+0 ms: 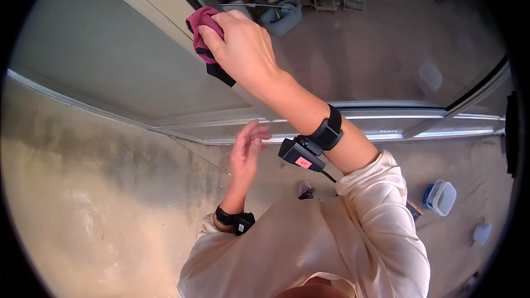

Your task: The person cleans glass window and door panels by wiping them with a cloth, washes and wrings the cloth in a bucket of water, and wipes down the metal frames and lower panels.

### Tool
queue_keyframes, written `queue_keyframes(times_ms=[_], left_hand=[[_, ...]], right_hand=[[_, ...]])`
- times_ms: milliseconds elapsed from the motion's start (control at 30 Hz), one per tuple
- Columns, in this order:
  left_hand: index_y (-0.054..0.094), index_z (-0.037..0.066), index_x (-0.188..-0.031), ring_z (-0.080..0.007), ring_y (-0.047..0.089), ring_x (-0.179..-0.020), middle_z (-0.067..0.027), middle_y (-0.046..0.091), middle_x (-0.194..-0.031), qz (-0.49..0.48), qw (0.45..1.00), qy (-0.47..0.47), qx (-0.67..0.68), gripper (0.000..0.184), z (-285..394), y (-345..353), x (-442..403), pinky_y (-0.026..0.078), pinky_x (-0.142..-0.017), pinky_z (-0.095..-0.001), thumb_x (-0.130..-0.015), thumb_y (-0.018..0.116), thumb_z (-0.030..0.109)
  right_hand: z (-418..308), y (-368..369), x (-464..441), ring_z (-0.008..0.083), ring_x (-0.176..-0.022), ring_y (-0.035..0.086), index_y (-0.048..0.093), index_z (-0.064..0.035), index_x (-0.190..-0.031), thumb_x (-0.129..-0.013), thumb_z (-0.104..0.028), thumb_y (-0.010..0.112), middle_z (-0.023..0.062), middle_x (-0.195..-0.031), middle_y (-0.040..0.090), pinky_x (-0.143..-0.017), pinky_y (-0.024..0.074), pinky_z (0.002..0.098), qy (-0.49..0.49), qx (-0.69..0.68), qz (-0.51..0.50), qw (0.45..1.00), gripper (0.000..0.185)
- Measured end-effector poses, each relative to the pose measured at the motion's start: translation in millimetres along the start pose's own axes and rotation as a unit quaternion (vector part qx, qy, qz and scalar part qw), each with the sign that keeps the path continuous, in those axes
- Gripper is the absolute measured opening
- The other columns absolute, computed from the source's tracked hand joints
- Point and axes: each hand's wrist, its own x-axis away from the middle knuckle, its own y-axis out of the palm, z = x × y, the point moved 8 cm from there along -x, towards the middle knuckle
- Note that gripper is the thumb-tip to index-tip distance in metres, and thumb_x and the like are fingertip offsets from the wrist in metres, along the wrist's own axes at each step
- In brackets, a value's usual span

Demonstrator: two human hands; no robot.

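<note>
My right hand (240,44) is closed on a bunched maroon cloth (204,17) and holds it against the pale frame (171,30) beside the glass (359,60). A dark strip (221,73) hangs just below the cloth; whether it belongs to the cloth I cannot tell. My left hand (245,152) is held lower, near the bottom rail of the frame, with its fingers loosely spread and nothing in them.
A metal sill (381,113) runs along the foot of the glass. On the floor to the right stand a clear plastic tub (441,197) and a small pale container (482,234). A grey bucket (281,19) shows in the glass. A black device (301,154) is strapped to my right forearm.
</note>
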Motion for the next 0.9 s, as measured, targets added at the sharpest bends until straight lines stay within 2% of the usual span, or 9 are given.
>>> queue_keyframes(times_ms=[200, 233, 267, 333, 367, 400, 733, 800, 900], left_hand=[[0.042, 0.003, -0.129, -0.0164, 0.059, -0.095, -0.0123, 0.058, -0.114, 0.074, 0.997, 0.009, -0.019, 0.037, 7, -58, 28, 0.05, -0.073, -0.0264, -0.094, 0.046, 0.009], [0.042, 0.003, -0.129, -0.0164, 0.059, -0.095, -0.0123, 0.058, -0.114, 0.077, 0.997, 0.02, -0.016, 0.037, 7, -66, 32, 0.05, -0.073, -0.0264, -0.094, 0.046, 0.009], [0.042, 0.003, -0.129, -0.0162, 0.059, -0.095, -0.0119, 0.058, -0.114, 0.1, 0.995, 0.007, -0.019, 0.037, 6, -68, 38, 0.05, -0.073, -0.0261, -0.094, 0.046, 0.009], [0.042, 0.004, -0.129, -0.0159, 0.059, -0.094, -0.0114, 0.058, -0.113, 0.13, 0.991, -0.009, -0.02, 0.036, -1, -82, 48, 0.05, -0.072, -0.0258, -0.094, 0.046, 0.01], [0.042, 0.004, -0.13, -0.0157, 0.059, -0.094, -0.0115, 0.058, -0.112, 0.142, 0.99, -0.013, -0.02, 0.036, -5, -88, 54, 0.05, -0.072, -0.0257, -0.094, 0.045, 0.01], [0.041, 0.003, -0.13, -0.0156, 0.059, -0.094, -0.0115, 0.058, -0.112, 0.151, 0.988, -0.015, -0.019, 0.036, -8, -91, 57, 0.05, -0.071, -0.0257, -0.094, 0.045, 0.01], [0.039, 0.001, -0.13, -0.0161, 0.059, -0.093, -0.0132, 0.058, -0.111, 0.056, 0.998, -0.023, -0.024, 0.039, -12, -59, 40, 0.05, -0.069, -0.025, -0.095, 0.046, 0.018], [0.037, 0.001, -0.132, -0.0165, 0.059, -0.093, -0.0137, 0.058, -0.112, 0.015, 1.0, -0.011, -0.016, 0.041, -9, -39, 31, 0.05, -0.07, -0.0248, -0.095, 0.046, 0.018], [0.035, 0.003, -0.133, -0.015, 0.058, -0.096, -0.011, 0.057, -0.113, -0.018, 1.0, -0.016, 0.015, 0.043, -19, -23, 19, 0.048, -0.074, -0.0247, -0.094, 0.048, 0.016]], right_hand=[[-121, -54, -90, 0.0291, -0.083, 0.058, 0.059, -0.0045, -0.105, -0.083, -0.019, 0.06, 0.0084, -0.103, 0.058, -0.07, 0.0487, 0.0388, -0.272, -0.041, 0.196, 0.941, 0.026], [-135, -61, -113, 0.034, -0.113, 0.048, 0.049, -0.0032, -0.122, -0.088, -0.019, 0.051, 0.0135, -0.127, 0.048, -0.089, 0.0438, 0.0401, -0.284, -0.071, 0.171, 0.941, 0.038], [-135, -68, -113, 0.0318, -0.101, 0.055, 0.053, -0.0049, -0.114, -0.086, -0.013, 0.052, 0.0081, -0.12, 0.051, -0.073, 0.0498, 0.0388, -0.313, -0.026, 0.218, 0.924, 0.029], [-124, -37, -100, 0.0329, -0.114, 0.048, 0.05, -0.0022, -0.12, -0.085, -0.02, 0.055, 0.0131, -0.127, 0.048, -0.088, 0.0443, 0.0387, -0.255, 0.061, 0.078, 0.962, 0.04], [-127, -35, -87, 0.0249, -0.084, 0.057, 0.059, -0.0063, -0.106, -0.08, -0.016, 0.062, 0.0049, -0.103, 0.056, -0.068, 0.0494, 0.037, -0.306, 0.1, 0.208, 0.923, 0.028], [-115, -24, -67, 0.0242, -0.081, 0.053, 0.056, -0.0048, -0.106, -0.075, -0.01, 0.063, 0.003, -0.11, 0.052, -0.062, 0.0502, 0.0336, -0.346, 0.126, 0.232, 0.9, 0.032], [147, 53, 193, 0.0232, -0.089, 0.056, 0.058, -0.0062, -0.114, -0.068, -0.003, 0.064, 0.003, -0.119, 0.053, -0.073, 0.0505, 0.033, -0.112, 0.214, -0.109, 0.964, 0.046], [213, 73, 252, 0.0254, -0.094, 0.057, 0.058, -0.009, -0.115, -0.074, -0.007, 0.061, 0.0037, -0.124, 0.053, -0.078, 0.0503, 0.0347, -0.039, 0.263, -0.248, 0.932, 0.04], [302, 61, 314, 0.0273, -0.1, 0.058, 0.057, -0.0128, -0.119, -0.083, -0.016, 0.058, 0.0089, -0.114, 0.06, -0.083, 0.0481, 0.0331, 0.196, 0.188, -0.278, 0.921, 0.036]])
